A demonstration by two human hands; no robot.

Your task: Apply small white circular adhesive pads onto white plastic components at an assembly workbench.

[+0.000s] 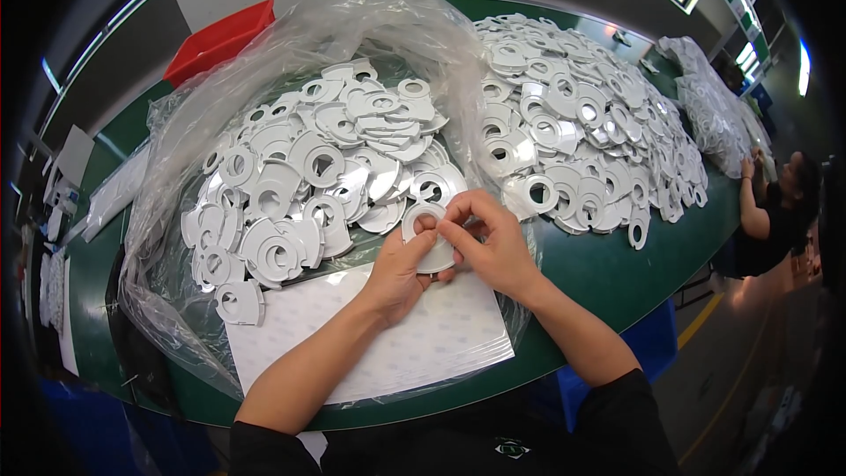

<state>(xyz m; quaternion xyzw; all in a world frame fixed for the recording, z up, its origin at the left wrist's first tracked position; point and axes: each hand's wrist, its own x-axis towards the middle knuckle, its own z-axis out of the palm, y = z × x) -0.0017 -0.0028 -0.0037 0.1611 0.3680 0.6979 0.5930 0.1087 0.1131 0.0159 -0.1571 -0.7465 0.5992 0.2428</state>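
Note:
A white plastic part with a round hole (434, 257) is held up in front of me, above the far right corner of a white sheet (370, 339). My left hand (401, 269) is closed around its lower left side, thumb near the hole. With fingers bent, my right hand (489, 242) pinches at its right edge; whether something small is between those fingertips I cannot make out. Just beyond my hands lies a heap of similar white parts (322, 163) inside an opened clear plastic bag (176, 185). A second heap of such parts (573, 123) spreads over the table to the right.
The green table (608, 278) curves around me. A red bin (220, 40) stands at the far left. Blue bins (652, 335) are below the table edge. At the right, another person (780, 211) handles a filled clear bag (714, 115).

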